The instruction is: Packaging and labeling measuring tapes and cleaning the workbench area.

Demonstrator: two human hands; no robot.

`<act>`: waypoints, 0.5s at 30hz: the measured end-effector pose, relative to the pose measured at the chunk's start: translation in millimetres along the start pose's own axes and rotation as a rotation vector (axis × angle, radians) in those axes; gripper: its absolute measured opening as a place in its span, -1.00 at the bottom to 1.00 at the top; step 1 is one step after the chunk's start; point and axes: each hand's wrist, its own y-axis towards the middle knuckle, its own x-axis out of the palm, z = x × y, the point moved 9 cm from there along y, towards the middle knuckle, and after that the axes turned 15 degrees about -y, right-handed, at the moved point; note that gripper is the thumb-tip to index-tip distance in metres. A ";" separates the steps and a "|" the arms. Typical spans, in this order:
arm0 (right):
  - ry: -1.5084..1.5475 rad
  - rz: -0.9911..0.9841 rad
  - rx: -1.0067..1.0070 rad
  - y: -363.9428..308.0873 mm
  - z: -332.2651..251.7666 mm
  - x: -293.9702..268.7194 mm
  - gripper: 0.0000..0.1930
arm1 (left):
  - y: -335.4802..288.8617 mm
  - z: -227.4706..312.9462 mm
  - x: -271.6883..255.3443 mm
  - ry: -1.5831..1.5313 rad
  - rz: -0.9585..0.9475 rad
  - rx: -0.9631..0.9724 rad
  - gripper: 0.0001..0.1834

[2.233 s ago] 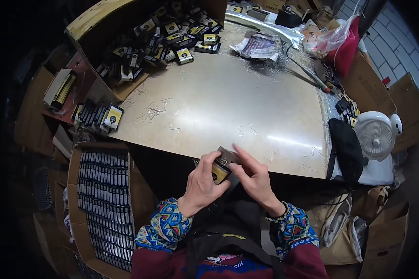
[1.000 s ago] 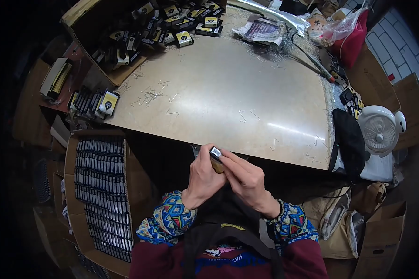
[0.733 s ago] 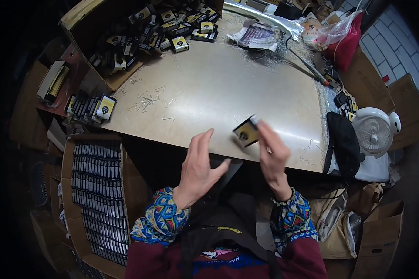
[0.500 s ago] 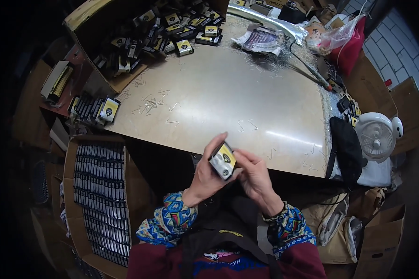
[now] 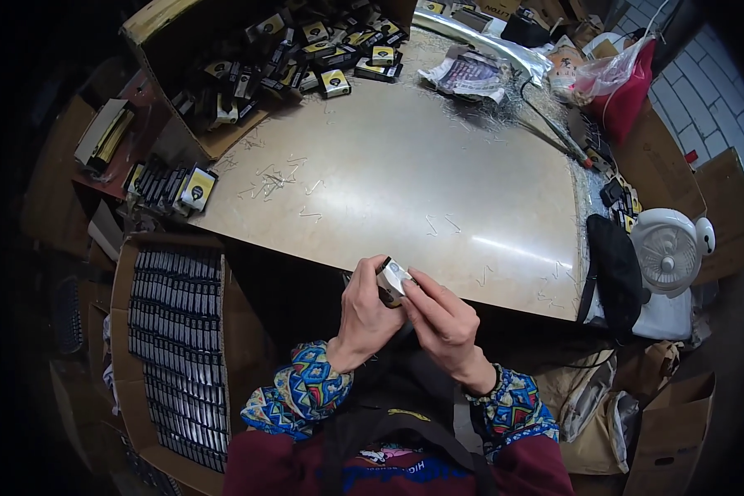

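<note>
Just in front of the table's near edge, I hold a small black, white and yellow box (image 5: 391, 278) over my lap. My left hand (image 5: 360, 310) wraps around its left side, fingers closed. The fingers of my right hand (image 5: 445, 324) are pinched together at the box's right edge and cover part of it. A white face points up; the lower part of the box is hidden between my hands.
Thin bent wires (image 5: 273, 180) lie scattered on the table (image 5: 388, 157). An open carton (image 5: 161, 99) spills similar boxes (image 5: 335, 83) at the far left. A carton packed with rows (image 5: 178, 331) stands lower left; a white fan (image 5: 666, 252) stands right.
The box has turned between my hands: its yellow and black face pointed up before, and a white face shows now. My right fingers have moved onto its upper right side.
</note>
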 end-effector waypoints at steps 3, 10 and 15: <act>0.020 -0.025 0.052 -1.9 4.1 2.8 -0.73 | 0.7 6.0 -0.8 0.036 0.013 0.008 -0.34; 0.632 -0.283 0.550 -13.1 43.4 22.4 -0.75 | 2.9 18.3 -0.7 0.167 -0.013 0.094 -0.37; 0.558 -0.235 0.622 -18.4 46.9 20.6 -0.78 | -2.4 16.4 3.6 0.209 -0.044 0.133 -0.39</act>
